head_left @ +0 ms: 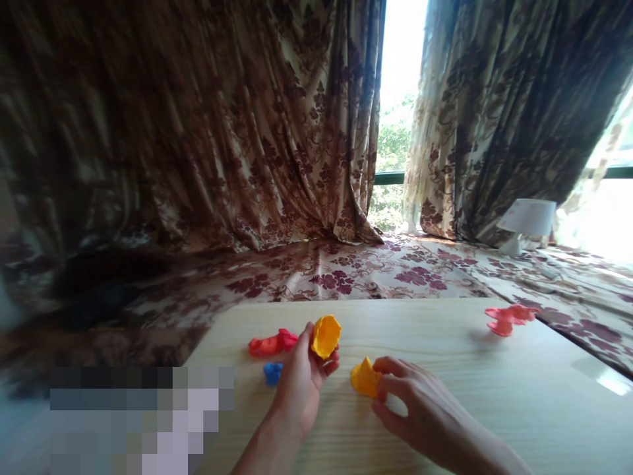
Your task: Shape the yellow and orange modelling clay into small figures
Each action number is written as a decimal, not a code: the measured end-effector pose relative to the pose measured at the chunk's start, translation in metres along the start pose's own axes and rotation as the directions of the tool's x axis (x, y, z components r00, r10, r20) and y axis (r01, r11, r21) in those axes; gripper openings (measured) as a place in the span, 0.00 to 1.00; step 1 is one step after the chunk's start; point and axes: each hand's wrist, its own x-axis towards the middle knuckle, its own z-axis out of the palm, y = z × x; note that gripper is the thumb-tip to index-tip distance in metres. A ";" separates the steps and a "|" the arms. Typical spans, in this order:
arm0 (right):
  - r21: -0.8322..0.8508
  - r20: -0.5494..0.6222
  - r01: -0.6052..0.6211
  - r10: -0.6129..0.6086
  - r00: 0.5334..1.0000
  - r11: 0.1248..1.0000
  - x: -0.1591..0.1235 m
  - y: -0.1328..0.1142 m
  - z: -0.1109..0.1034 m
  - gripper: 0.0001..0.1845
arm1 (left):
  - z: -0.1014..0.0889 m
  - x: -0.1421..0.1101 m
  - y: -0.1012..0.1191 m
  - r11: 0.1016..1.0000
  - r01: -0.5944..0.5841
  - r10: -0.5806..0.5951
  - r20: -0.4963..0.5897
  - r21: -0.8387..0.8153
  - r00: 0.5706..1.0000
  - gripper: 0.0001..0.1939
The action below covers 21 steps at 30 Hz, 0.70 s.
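From the head view, a pale wood-grained table [435, 422] bears the work. Above its middle, the left hand [306, 376] pinches a yellow cup-shaped piece [326, 336], its hollow facing up and outward. On the table's middle lies a pointed yellow piece [364, 378]; the right hand [410, 396] curves its thumb and fingers at that piece's right side, though whether they grip it I cannot tell. That makes two yellow pieces. At the table's left part are one red clump [267, 346] and one blue piece [271, 373], both partly hidden by the left hand and arm. One coral-pink piece [509, 318] sits at the table's far right. Past the table's far edge spreads a floral cloth [336, 274], with one white lamp [529, 218] beyond the far right corner. Floral curtains [277, 132] hang behind the table, parted around a bright window [398, 145]. Pixelation hides what is at the table's near left.
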 end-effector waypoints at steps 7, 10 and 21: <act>0.229 -0.308 0.007 0.065 0.949 0.973 0.021 -0.006 -0.023 0.12 | 0.006 -0.009 -0.012 0.985 0.121 -0.130 0.062 0.122 0.990 0.12; 0.281 -0.299 0.088 0.001 0.954 0.956 0.027 -0.013 -0.018 0.18 | 0.008 -0.014 -0.017 0.947 0.023 -0.061 0.110 0.320 0.992 0.17; 0.346 -0.494 0.118 0.074 0.866 0.931 0.014 -0.004 -0.009 0.10 | 0.008 -0.029 -0.028 0.665 -0.410 0.223 0.358 0.624 0.907 0.24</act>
